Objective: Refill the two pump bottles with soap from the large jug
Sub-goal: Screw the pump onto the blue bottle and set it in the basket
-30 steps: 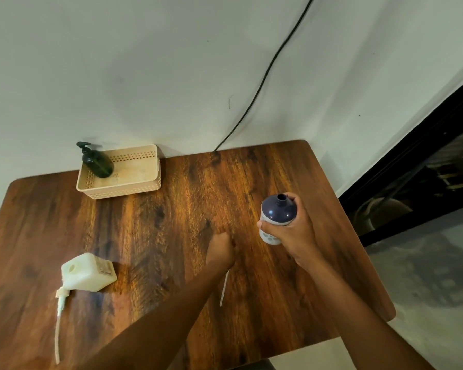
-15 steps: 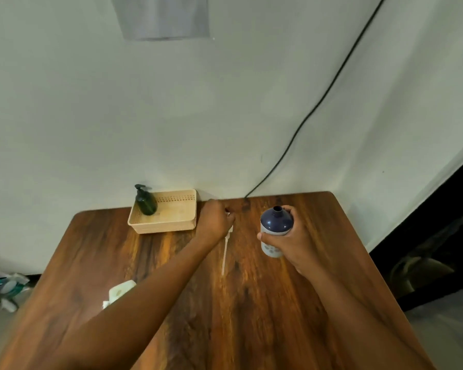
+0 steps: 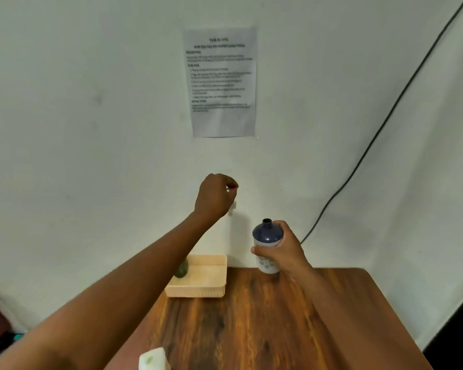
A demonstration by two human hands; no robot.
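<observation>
My right hand (image 3: 282, 251) grips a blue-and-white bottle (image 3: 267, 237) with its neck uncapped, held upright just above the far edge of the wooden table (image 3: 278, 321). My left hand (image 3: 215, 196) is raised high in front of the wall, closed on a white pump head (image 3: 233, 208) whose pale tube hangs down, faint against the wall. A dark green pump bottle (image 3: 181, 269) leans in a beige basket (image 3: 203, 285), partly hidden by my left forearm. The top of the white jug (image 3: 153, 360) shows at the bottom edge.
A printed sheet (image 3: 222, 81) is taped to the white wall. A black cable (image 3: 380, 129) runs diagonally down the wall to the table's back. The table's right edge drops off beside a dark opening.
My left hand has lifted the pump and tube from the table up in front of the wall. The view has tilted upward. The right hand still holds the bottle.
</observation>
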